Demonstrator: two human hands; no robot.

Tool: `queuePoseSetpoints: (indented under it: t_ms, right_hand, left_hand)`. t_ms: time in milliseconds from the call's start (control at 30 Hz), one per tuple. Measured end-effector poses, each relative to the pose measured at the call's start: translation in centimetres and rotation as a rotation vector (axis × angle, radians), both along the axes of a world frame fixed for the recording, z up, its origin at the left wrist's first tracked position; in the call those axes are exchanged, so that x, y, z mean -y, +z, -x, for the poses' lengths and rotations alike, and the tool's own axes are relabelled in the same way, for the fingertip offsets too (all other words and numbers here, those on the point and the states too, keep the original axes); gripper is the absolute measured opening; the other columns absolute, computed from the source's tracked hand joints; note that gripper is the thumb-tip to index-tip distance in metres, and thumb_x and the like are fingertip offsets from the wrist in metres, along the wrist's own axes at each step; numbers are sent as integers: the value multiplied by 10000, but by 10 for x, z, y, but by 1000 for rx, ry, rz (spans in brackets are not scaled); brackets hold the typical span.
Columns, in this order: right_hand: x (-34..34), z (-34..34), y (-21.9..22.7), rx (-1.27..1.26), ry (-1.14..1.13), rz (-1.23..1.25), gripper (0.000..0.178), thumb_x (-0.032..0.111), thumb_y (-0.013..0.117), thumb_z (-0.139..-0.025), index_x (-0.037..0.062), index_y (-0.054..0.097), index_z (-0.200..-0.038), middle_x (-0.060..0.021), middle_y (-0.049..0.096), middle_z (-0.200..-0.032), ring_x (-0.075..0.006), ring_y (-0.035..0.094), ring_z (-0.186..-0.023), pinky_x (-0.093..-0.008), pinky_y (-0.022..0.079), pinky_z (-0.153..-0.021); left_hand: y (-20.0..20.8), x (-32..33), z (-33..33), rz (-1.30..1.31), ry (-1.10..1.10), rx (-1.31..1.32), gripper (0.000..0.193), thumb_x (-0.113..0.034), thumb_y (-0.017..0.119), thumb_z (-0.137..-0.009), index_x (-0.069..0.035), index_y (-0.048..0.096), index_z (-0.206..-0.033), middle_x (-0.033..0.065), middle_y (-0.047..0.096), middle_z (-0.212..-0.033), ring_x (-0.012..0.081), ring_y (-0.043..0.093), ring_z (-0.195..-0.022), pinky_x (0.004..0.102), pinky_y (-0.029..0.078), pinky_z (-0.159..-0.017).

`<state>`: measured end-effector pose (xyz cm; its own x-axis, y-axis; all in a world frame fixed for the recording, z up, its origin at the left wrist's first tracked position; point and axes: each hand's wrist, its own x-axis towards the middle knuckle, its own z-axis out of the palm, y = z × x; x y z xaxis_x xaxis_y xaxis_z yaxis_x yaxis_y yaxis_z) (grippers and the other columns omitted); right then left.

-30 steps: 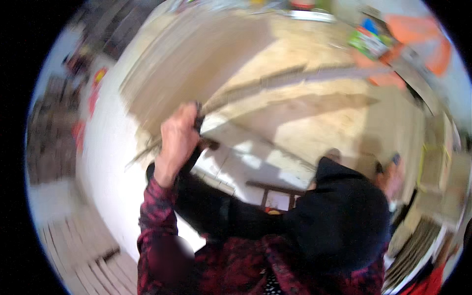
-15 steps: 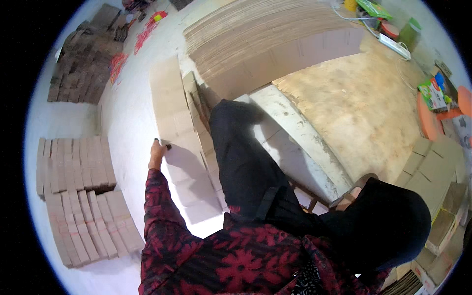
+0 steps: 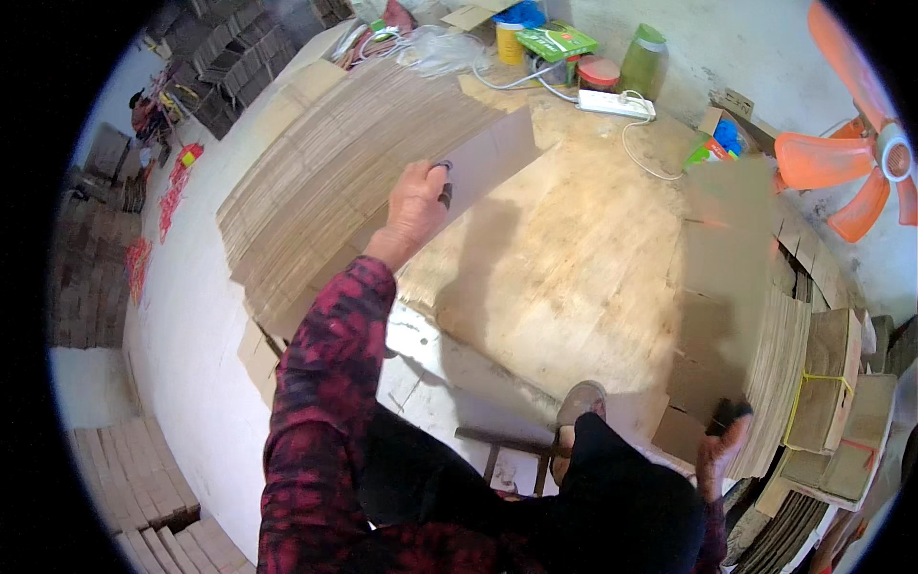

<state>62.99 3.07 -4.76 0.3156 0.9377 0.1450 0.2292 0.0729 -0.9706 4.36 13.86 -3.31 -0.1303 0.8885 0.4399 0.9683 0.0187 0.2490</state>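
Observation:
My left hand is closed at the upper edge of the front cardboard sheet, with dark covers on its fingertips. This sheet stands at the face of a long row of upright cardboard sheets. At the lower right, my right hand grips the near end of another long cardboard sheet, also with dark finger covers. Motion smears that sheet slightly. It lies over the left side of a stack of cardboard.
A worn wooden board spreads between the two stacks. An orange fan stands at the right. Along the wall are a white power strip, a green jar and a red-lidded tub. Cardboard bundles sit at the lower left.
The view has swung right. My left hand has gone from the cardboard strip on the left to the front of the upright row. My right hand has come into view with a sheet.

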Motion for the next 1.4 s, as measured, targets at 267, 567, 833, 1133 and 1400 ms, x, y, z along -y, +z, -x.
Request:
queuePoseSetpoints:
  t_ms: [267,567,833,1133,1400]
  right_hand:
    - [-132,185,41,108,522,-18,385,-97,531,-865,-9,469,-1234,-68,538,-1150,-128,490,-1072,-287,425,-938]
    - [-221,287,59,460,656,-525,637,-49,589,-806,40,349,-1390,-206,617,-952,-328,619,-809,-355,497,-722]
    - [-213,284,65,493,722,-452,800,-75,570,-740,130,278,-1456,-227,614,-839,-392,598,-709,-426,487,-620]
    - [-182,241,78,669,572,-494,807,-46,567,-692,112,307,-1439,-191,619,-825,-389,605,-679,-457,488,-582]
    - [-165,222,81,666,486,-456,796,-38,568,-677,94,328,-1424,-183,602,-807,-382,605,-671,-456,498,-574]
  left_hand:
    - [-23,-73,13,30,28,-346,329,-28,618,-658,-51,549,-979,134,515,-978,346,507,-938,451,451,-760]
    - [-3,-76,-4,300,-118,122,196,-18,605,-746,-25,502,-913,224,592,-837,430,565,-777,483,447,-668]
    - [-4,-64,-51,278,-308,52,147,15,555,-741,-44,524,-872,204,609,-795,420,600,-782,485,462,-652]
    - [14,-56,-117,427,-317,-92,187,-17,554,-741,-55,529,-922,197,626,-753,390,629,-747,476,490,-629]
    - [24,-41,-153,506,-350,-135,191,-66,530,-774,-19,538,-959,176,651,-751,361,652,-738,458,508,-647]
